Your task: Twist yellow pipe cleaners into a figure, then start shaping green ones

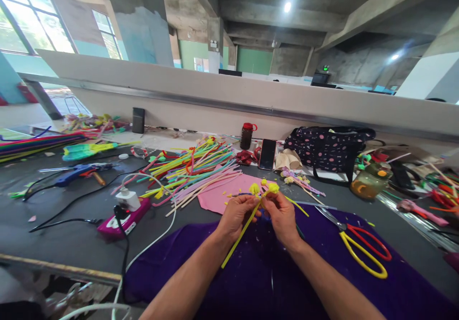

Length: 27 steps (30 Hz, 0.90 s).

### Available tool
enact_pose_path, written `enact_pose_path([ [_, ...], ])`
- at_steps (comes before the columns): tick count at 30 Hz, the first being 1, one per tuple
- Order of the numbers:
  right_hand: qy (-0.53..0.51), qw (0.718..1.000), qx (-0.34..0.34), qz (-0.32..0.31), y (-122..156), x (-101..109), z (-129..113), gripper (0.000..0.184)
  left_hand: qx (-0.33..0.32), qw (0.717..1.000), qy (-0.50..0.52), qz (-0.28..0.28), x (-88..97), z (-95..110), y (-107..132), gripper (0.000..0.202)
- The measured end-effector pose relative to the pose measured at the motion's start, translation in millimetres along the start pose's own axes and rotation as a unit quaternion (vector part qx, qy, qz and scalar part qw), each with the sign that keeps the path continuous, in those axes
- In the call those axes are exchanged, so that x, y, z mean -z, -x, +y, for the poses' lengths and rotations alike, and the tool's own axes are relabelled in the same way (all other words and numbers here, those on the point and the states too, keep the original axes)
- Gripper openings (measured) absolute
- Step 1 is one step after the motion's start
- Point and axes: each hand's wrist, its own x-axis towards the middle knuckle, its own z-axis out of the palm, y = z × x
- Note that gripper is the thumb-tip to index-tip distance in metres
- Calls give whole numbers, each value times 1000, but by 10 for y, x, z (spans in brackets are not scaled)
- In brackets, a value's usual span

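My left hand (239, 213) and my right hand (281, 213) meet over a dark purple cloth (251, 282), fingers pinched close together. Between them is a yellow pipe cleaner (238, 241), its long end slanting down toward me past my left wrist. Fuzzy yellow tufts (273, 187) stick up above both sets of fingertips. Just beyond lies a pink sheet (215, 196) with small yellow scraps on it. Another yellow stem (297, 206) lies to the right of my right hand. The exact grip of the fingertips is partly hidden.
Scissors (362, 248) with red and yellow handles lie on the right. A pile of coloured pipe cleaners (193, 165) spreads behind the hands. At left are a glue gun (77, 174) and a magenta power strip (124, 219) with cables. A phone (267, 154) and bottle (371, 179) stand farther back.
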Motion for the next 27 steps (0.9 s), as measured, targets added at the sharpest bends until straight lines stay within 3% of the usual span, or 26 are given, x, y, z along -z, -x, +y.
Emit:
enact_pose_path([
  [6, 10, 1000, -10, -7, -7, -6, 36, 19, -14, 999, -26, 16, -14, -13, 3, 29],
  [13, 30, 1000, 5, -8, -9, 8, 59, 16, -40, 999, -23, -16, -10, -18, 1, 26],
  [27, 60, 998, 12, 6, 8, 0, 54, 18, -42, 997, -62, -6, 26, -22, -31, 29],
])
